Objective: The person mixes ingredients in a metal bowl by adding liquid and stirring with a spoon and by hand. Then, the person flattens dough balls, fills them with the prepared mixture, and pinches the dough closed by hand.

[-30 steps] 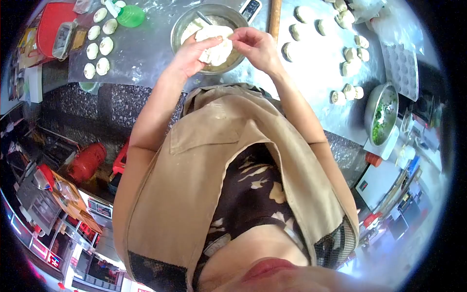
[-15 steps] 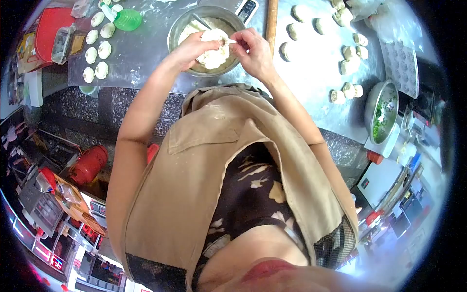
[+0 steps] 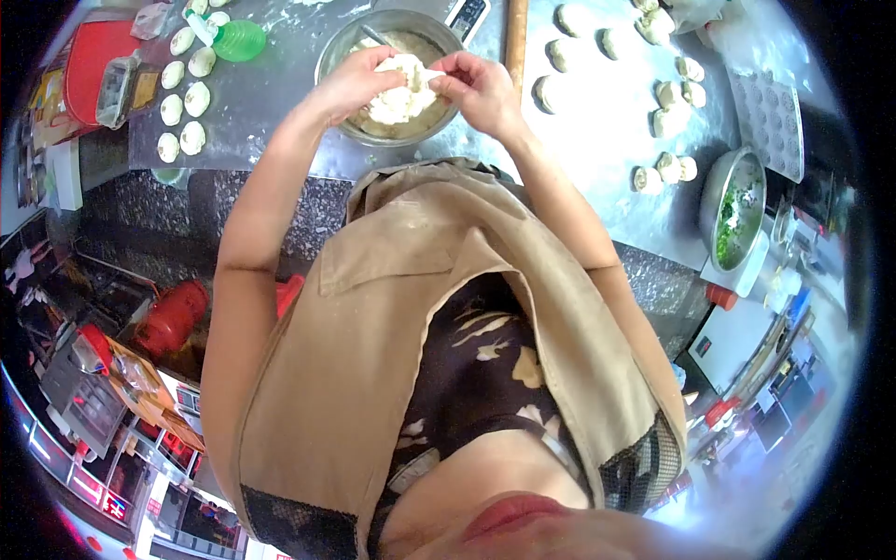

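Note:
A piece of white dough [image 3: 399,101] is held over a metal bowl [image 3: 329,58] at the table's near edge. My left hand [image 3: 359,82] grips the dough from its left side, thumb on top. At the dough's right edge, the thumb and fingers of my right hand [image 3: 478,91] are pinched on it. A metal utensil handle [image 3: 374,35] leans in the bowl, above a pale filling [image 3: 425,47] that is partly hidden by the dough and my hands.
A rolling pin [image 3: 516,42] and a scale [image 3: 468,17] lie by the bowl. Dough balls [image 3: 560,53] stand on the right, filled buns [image 3: 196,98] and a green spray bottle [image 3: 240,40] on the left. A bowl with chopped greens [image 3: 733,210] is far right.
Both hands and the dough have shifted slightly left in view, along with the bowl and table items. The dough's opening now faces up more between my hands.

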{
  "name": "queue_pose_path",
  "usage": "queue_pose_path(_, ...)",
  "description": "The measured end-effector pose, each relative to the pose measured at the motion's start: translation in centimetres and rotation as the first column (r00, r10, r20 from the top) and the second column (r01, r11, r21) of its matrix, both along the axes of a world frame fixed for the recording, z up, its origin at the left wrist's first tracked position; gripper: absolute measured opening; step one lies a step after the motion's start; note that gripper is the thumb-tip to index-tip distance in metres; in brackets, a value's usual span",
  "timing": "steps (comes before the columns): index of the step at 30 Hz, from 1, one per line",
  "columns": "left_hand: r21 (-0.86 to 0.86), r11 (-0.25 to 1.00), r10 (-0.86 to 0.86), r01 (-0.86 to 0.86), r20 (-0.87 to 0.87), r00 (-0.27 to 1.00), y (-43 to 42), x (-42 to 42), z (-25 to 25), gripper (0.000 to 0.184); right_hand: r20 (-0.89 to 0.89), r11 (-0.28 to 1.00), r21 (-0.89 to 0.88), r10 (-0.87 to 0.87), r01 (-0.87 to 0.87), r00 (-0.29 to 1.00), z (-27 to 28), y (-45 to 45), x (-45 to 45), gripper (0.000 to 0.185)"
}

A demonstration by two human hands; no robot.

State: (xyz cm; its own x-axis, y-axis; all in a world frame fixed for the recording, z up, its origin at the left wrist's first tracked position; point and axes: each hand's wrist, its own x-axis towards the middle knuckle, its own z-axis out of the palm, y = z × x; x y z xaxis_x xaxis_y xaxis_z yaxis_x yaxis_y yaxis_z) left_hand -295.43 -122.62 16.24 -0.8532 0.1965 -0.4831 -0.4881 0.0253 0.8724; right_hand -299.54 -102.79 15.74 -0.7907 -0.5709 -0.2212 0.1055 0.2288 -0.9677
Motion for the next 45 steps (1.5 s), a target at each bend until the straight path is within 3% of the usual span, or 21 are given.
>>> queue_pose_path(2,-0.040,0.999,-0.022,0.023,0.013,1.000,-0.1,-0.2,-0.2,0.028,-0.431,0.993,0.097,-0.025,0.074,0.902,0.2,-0.1,0.9,0.014)
queue_pose_path(6,-0.206,0.969,-0.159,0.138,-0.094,0.983,-0.3,-0.9,-1.1,0.031,-0.307,0.990,0.138,0.039,0.003,0.951,0.8,-0.6,0.5,0.013)
queue_pose_path(9,-0.323,0.927,-0.217,0.190,-0.047,0.975,-0.1,-1.0,-0.1,0.040,-0.527,0.993,0.112,0.093,-0.040,0.845,0.7,-0.5,0.9,0.014)
queue_pose_path(13,-0.446,0.858,-0.318,0.256,-0.068,0.946,0.3,-1.2,-0.2,0.048,-0.407,0.999,0.035,0.000,0.016,0.913,0.4,-0.4,1.0,0.014)
queue_pose_path(15,-0.410,0.852,-0.352,0.327,0.015,0.936,0.2,-1.7,0.4,0.047,-0.403,0.975,0.185,0.192,-0.126,0.895,0.3,-0.2,0.1,0.017)
queue_pose_path(17,-0.378,0.837,-0.393,0.396,0.088,0.915,-0.2,-1.9,1.2,0.047,-0.435,0.987,0.147,0.121,-0.062,0.892,-0.2,0.1,0.4,0.020)
queue_pose_path(18,-0.130,0.972,-0.189,0.194,0.050,0.981,-0.7,-1.0,1.7,0.047,-0.460,0.994,0.111,0.053,-0.001,0.886,-0.7,0.3,0.6,0.023)
queue_pose_path(19,0.132,0.991,0.026,-0.035,0.069,0.997,-0.9,-0.1,1.9,0.047,-0.309,0.997,0.062,-0.026,0.047,0.951,-1.0,0.4,0.7,0.020)
queue_pose_path(20,0.130,0.991,0.021,-0.030,0.068,0.997,-0.4,0.8,1.7,0.047,-0.310,0.997,0.060,-0.031,0.052,0.950,-1.2,0.5,0.9,0.020)
queue_pose_path(22,0.462,0.763,0.432,-0.452,0.156,0.888,1.4,2.8,0.9,0.050,-0.154,0.980,-0.115,-0.176,0.159,0.972,-1.5,0.3,1.2,0.017)
queue_pose_path(24,0.529,0.657,0.496,-0.537,0.232,0.836,3.7,3.5,0.4,0.045,-0.134,0.968,-0.161,-0.214,0.192,0.967,-2.7,-0.2,1.5,0.016)
queue_pose_path(27,0.306,0.698,0.699,-0.647,-0.094,0.709,5.6,3.8,-1.2,0.035,-0.359,0.964,-0.178,-0.250,0.197,0.899,-1.0,-1.0,2.5,0.011)
queue_pose_path(28,0.309,0.693,0.704,-0.652,-0.094,0.704,5.5,3.8,-1.3,0.035,-0.361,0.966,-0.177,-0.242,0.189,0.901,0.1,-1.2,2.4,0.011)
queue_pose_path(30,0.084,0.788,0.604,-0.610,-0.296,0.740,5.3,3.6,-1.1,0.031,-0.378,0.975,-0.116,-0.218,0.188,0.900,1.6,-1.3,2.1,0.012)
queue_pose_path(31,0.086,0.789,0.603,-0.608,-0.297,0.740,5.1,3.5,-0.9,0.031,-0.380,0.975,-0.116,-0.219,0.189,0.899,1.5,-1.2,2.0,0.012)
queue_pose_path(33,-0.086,0.820,0.519,-0.566,-0.306,0.798,4.7,3.1,-0.2,0.030,-0.664,0.997,0.022,-0.043,0.077,0.746,1.2,-0.7,1.5,0.016)
queue_pose_path(40,-0.269,0.910,0.219,-0.316,-0.334,0.917,3.3,1.5,1.3,0.035,-0.711,0.998,0.007,-0.038,0.061,0.703,2.3,-0.5,1.2,0.012)
queue_pose_path(42,-0.024,0.987,0.149,-0.158,-0.207,0.967,2.1,0.7,1.2,0.045,-0.687,0.997,0.023,-0.041,0.078,0.726,2.5,-0.2,1.4,0.013)
queue_pose_path(43,0.244,0.942,0.250,-0.230,-0.054,0.967,1.8,1.0,1.4,0.052,-0.661,0.995,0.041,-0.044,0.094,0.749,2.6,-0.1,1.5,0.013)
queue_pose_path(44,0.240,0.944,0.246,-0.224,-0.062,0.967,1.7,1.5,1.6,0.052,-0.666,0.995,0.035,-0.050,0.098,0.744,2.7,0.0,1.6,0.013)
queue_pose_path(45,0.474,0.824,0.336,-0.310,0.032,0.941,1.9,2.1,2.1,0.050,-0.648,0.988,0.006,-0.111,0.151,0.753,2.6,0.0,1.8,0.013)
